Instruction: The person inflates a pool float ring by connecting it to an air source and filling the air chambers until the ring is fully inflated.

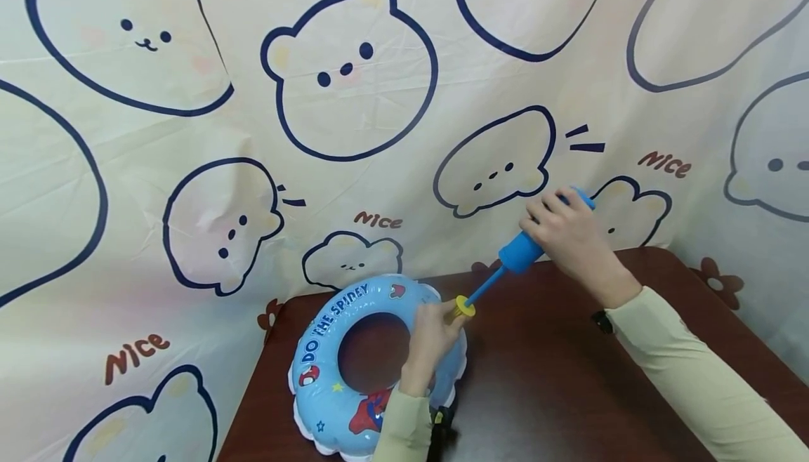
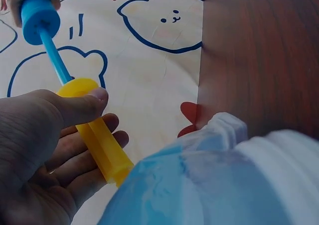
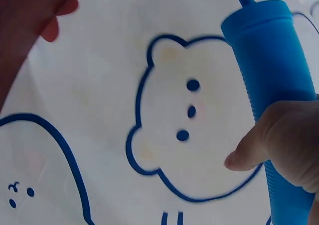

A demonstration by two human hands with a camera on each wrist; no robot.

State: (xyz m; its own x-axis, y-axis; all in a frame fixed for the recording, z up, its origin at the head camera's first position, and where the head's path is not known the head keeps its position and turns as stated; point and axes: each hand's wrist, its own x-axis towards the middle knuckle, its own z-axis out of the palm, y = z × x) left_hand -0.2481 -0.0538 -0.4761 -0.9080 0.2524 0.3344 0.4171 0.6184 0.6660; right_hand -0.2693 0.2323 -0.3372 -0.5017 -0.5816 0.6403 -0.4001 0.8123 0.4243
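A blue and yellow hand pump (image 1: 521, 252) slants up to the right in the head view. My right hand (image 1: 565, 234) grips its blue barrel (image 3: 271, 60), fingers wrapped round it. A thin blue rod (image 2: 56, 60) joins the barrel to a yellow end piece (image 2: 102, 145). My left hand (image 1: 432, 335) holds that yellow piece, thumb across it below the round flange and fingers behind. The yellow tip reaches right to the light blue swim ring (image 1: 319, 395), which looks puffed up and has a scalloped white edge. My left hand and forearm hide part of the ring's right side.
The dark brown table (image 1: 537, 378) carries the ring on its left side. Behind it hangs a pale cloth (image 1: 354, 188) printed with bear outlines. Dark straps show at both wrists.
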